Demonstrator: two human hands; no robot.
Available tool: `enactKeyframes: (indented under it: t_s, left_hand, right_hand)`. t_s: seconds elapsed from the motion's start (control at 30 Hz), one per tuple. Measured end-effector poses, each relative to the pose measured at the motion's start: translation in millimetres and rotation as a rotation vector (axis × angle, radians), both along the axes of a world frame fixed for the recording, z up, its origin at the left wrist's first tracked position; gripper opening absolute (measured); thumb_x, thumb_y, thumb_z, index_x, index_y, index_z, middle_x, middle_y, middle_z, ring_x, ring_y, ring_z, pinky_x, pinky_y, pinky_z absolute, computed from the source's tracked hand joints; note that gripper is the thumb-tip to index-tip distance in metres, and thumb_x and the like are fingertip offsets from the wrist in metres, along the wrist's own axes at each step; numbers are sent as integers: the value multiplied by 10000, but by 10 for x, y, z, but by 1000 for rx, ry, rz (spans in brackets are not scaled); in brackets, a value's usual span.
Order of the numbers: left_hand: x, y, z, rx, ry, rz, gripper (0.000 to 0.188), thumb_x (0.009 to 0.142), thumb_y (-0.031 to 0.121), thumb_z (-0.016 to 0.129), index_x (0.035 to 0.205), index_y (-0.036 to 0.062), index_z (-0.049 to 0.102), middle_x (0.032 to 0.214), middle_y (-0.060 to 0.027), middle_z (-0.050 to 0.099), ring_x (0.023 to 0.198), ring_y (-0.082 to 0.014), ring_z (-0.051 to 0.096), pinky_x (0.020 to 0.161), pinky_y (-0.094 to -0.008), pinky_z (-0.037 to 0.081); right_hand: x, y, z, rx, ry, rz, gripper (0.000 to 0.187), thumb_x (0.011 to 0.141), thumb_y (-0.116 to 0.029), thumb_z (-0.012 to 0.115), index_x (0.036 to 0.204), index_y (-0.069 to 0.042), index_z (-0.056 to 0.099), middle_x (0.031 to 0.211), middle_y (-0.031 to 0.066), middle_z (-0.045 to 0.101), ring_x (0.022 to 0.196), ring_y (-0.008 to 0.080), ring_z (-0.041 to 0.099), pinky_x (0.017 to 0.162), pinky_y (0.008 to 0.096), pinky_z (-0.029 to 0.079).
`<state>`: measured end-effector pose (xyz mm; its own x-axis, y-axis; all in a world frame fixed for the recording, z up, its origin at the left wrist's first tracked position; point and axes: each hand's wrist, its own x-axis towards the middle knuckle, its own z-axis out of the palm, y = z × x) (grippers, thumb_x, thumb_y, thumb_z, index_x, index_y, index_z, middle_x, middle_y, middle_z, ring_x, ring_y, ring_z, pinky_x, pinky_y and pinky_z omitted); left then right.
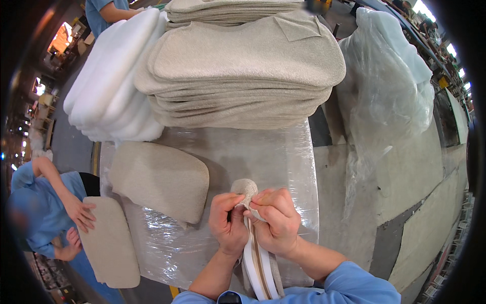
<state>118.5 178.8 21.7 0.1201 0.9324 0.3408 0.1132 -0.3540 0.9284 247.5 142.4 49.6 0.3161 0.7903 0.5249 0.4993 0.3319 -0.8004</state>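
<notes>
Near the table's front edge, my left hand (228,225) and my right hand (277,221) pinch a beige fabric cushion cover (245,186) between thumbs and fingers. The cover's rounded tip pokes out beyond my fingertips. From between my hands a brown zipper-like strip (257,263) runs back toward my body, with white padding (271,273) along both sides of it. My fingers partly hide the spot where they grip. A finished-looking beige cushion (161,180) lies on the table to the left of my hands, apart from them.
Behind stand a tall stack of beige covers (243,55) and white padding slabs (114,81). The table (253,152) is wrapped in clear plastic film. At left, a co-worker (43,207) handles another beige cushion (111,243). A plastic-bagged pile (387,76) stands at right.
</notes>
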Motion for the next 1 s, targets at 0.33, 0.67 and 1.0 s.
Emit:
enactKeyframes:
  t_s: [0.33,0.67,1.0]
  left_hand:
    - [-75,-7,192,-42,90,-38,129,972,-54,671,1078,16,695,1089,-114,677,993,-217,652,908,-331,520]
    - [-337,-352,312,-422,46,-127,691,1022,165,732,1575,-47,376,1470,-176,558,1353,-235,565,1147,-394,465]
    - [-275,-521,295,-377,28,-96,656,1047,202,722,1565,-50,409,1471,-179,579,1339,-223,589,1130,-379,487]
  right_hand:
    - [279,686,-712,-581,959,500,874,1116,-719,329,1144,27,783,1102,91,786,991,175,656,905,356,509]
    - [-99,548,-218,-523,1048,647,691,1062,-625,568,1073,37,768,1019,123,771,940,187,712,845,345,565]
    - [-84,256,203,-424,838,427,291,1019,-287,749,1034,2,783,1033,73,764,917,142,697,818,297,548]
